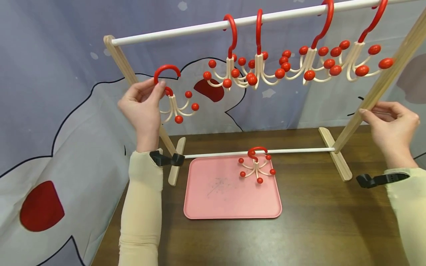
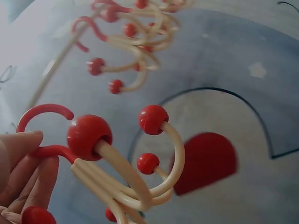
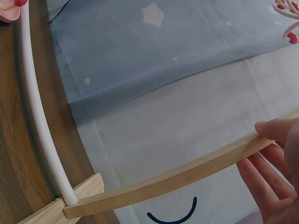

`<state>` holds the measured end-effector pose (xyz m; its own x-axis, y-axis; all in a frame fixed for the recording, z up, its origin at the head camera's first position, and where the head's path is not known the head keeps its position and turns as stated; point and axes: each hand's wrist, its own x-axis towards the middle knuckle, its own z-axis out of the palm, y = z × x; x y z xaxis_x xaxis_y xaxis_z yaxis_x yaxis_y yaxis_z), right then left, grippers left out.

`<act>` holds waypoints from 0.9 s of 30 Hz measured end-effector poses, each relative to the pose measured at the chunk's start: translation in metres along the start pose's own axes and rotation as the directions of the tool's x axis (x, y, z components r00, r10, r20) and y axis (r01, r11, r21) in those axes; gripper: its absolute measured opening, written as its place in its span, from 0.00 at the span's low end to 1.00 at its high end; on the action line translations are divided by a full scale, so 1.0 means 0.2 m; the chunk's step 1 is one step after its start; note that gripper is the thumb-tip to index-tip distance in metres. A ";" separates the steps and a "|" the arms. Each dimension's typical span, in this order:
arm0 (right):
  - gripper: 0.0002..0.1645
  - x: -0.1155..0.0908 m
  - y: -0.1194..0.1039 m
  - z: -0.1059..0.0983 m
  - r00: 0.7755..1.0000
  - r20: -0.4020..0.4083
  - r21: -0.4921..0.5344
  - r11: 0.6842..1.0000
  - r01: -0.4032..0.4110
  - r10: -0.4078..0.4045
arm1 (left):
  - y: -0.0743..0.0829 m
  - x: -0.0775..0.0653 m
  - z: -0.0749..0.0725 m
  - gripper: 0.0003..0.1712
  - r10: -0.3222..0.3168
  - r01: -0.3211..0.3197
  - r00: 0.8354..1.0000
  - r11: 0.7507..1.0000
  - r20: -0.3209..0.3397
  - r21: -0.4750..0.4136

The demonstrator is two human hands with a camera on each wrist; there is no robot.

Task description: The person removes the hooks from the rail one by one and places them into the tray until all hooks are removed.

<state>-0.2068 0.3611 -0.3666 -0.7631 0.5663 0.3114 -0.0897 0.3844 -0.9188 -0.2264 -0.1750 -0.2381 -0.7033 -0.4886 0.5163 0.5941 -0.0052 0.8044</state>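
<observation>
My left hand pinches the red hook of a cream multi-arm hanger with red ball tips. It is held below the rack's white top rod, near the left end. In the left wrist view, thumb and fingers grip the hook and its curved top stands free above them. At the right, my right hand holds the rack's wooden post between thumb and fingers, as the right wrist view also shows. Several matching hangers hang from the rod, from its middle to the right.
Below the rack a pink tray lies on the brown wooden table, one more hanger on its back right corner. A white lower rod joins the wooden feet. Behind stands a patterned curtain.
</observation>
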 end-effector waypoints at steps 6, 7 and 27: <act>0.17 0.00 0.00 0.00 1.000 0.004 0.023 1.000 0.003 -0.003 | -0.23 -0.15 -0.09 0.10 -0.063 0.048 0.991 0.991 0.121 0.126; 0.17 0.00 0.00 0.00 1.000 0.005 0.020 1.000 0.003 -0.003 | -0.26 -0.17 -0.10 0.10 -0.078 0.058 0.987 0.988 0.137 0.145; 0.18 -0.01 0.00 0.00 1.000 -0.006 0.005 1.000 0.020 -0.020 | -0.57 -0.52 -0.19 0.09 -0.384 0.204 0.863 0.859 0.329 0.470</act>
<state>-0.2058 0.3598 -0.3668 -0.7571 0.5630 0.3314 -0.1085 0.3919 -0.9136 -0.2066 -0.1565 -0.3954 -0.9634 -0.1326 0.2331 0.1839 0.3058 0.9342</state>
